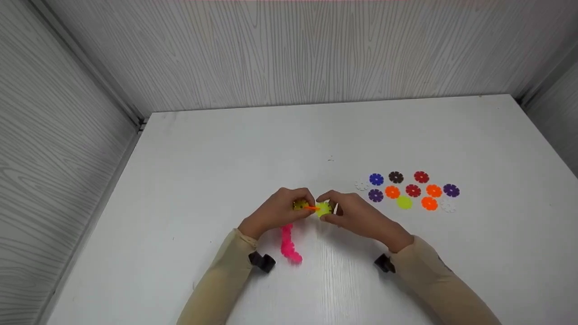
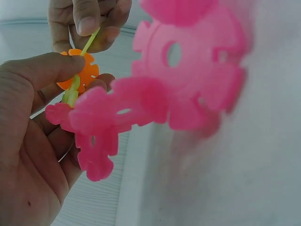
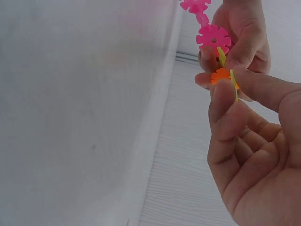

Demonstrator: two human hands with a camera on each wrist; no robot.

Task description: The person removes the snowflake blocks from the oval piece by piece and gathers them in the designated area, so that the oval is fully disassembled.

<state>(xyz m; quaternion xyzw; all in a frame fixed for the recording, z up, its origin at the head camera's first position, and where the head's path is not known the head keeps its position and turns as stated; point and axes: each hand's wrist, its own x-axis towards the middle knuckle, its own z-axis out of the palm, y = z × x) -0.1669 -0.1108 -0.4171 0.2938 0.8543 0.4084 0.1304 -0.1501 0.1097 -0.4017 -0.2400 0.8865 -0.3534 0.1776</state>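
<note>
Close over the table, my left hand [image 1: 282,210] pinches the yellow and orange end of a chain of slotted snowflake discs. Its pink part [image 1: 287,243] hangs down below that hand toward me; in the left wrist view a large pink disc [image 2: 150,56] is close to the camera. The orange disc [image 2: 89,74] is between the two hands, joined to a yellow-green disc on the left hand's side. Between thumb and fingertips, my right hand [image 1: 359,215] holds another yellow-green disc [image 1: 323,209], edge-on against the orange disc in the right wrist view [image 3: 234,89].
Loose snowflake discs lie flat to the right of my hands: blue [image 1: 376,179], brown [image 1: 396,177], red [image 1: 413,190], orange [image 1: 429,203], purple [image 1: 451,190], yellow-green [image 1: 404,202] and pale white [image 1: 361,185]. Wood-grain panels [image 1: 289,54] border the white table [image 1: 226,149] behind and at both sides.
</note>
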